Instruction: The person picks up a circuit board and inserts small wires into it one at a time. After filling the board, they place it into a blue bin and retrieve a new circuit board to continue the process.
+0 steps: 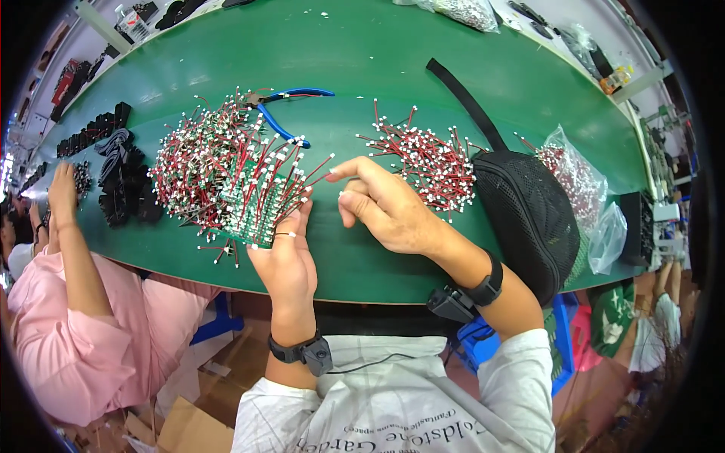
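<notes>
My left hand (285,260) grips the near right edge of a green circuit board panel (255,208), thumb and fingers closed on it. Rows of small white parts cover the panel, and red and black wires with white plugs stand up from it. Just right of these wires is my right hand (381,208), its index finger stretched toward the wire ends and its thumb apart from it; I see nothing held there. A large heap of wired boards (200,162) lies left of and behind the panel. Beyond my right hand is a loose pile of short red wires with white plugs (430,162).
Blue-handled cutters (283,117) lie behind the heap. A black mesh case (529,219) with a strap stands at right, beside a clear bag of wires (570,174). At left are black parts (124,177) and a co-worker's hand (63,189). The green table's edge (362,300) runs before me.
</notes>
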Demonstrator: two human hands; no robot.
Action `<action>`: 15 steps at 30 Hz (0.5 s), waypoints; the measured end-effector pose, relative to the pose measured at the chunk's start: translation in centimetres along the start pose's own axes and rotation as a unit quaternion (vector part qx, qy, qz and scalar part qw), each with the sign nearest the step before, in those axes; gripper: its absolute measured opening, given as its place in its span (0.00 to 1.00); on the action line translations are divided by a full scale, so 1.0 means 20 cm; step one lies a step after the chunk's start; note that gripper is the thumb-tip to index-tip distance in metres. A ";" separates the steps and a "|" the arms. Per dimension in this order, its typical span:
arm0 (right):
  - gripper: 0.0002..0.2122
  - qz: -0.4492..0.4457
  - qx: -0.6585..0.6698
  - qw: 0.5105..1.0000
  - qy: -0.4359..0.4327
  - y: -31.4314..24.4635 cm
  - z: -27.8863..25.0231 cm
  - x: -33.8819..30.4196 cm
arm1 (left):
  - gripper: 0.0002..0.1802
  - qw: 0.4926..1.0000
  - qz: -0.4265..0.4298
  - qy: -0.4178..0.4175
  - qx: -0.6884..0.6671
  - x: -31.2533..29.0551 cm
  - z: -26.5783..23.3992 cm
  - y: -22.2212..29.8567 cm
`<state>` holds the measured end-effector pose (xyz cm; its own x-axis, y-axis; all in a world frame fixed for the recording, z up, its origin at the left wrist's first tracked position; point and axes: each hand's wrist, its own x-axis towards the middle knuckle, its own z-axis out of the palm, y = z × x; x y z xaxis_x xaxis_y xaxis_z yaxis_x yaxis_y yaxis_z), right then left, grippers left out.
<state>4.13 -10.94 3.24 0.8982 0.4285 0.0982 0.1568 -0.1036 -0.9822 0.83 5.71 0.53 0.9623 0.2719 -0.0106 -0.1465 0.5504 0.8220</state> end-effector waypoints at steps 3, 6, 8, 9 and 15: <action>0.09 0.039 -0.029 0.999 -0.018 0.00 0.00 0.00 | 0.20 1.000 0.009 0.004 -0.002 0.00 0.00 -0.03; 0.07 0.022 -0.023 0.999 -0.005 0.02 0.02 0.00 | 0.20 0.999 0.007 0.016 0.036 0.00 0.00 -0.04; 0.07 0.002 -0.044 0.999 -0.007 0.02 0.01 0.00 | 0.20 0.999 0.009 0.013 0.034 0.00 0.00 -0.04; 0.07 0.002 -0.045 0.999 -0.007 0.03 0.02 0.00 | 0.20 0.999 0.012 0.009 0.032 0.00 0.00 -0.04; 0.07 -0.030 -0.035 0.999 -0.015 0.04 0.03 0.01 | 0.20 1.000 0.015 -0.008 0.015 0.00 0.00 -0.05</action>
<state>4.08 -10.40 2.45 0.8738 0.4626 0.1501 0.2387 -0.1389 -0.9611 0.90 5.19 -0.35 0.9613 0.2744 0.0231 -0.1680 0.5177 0.8389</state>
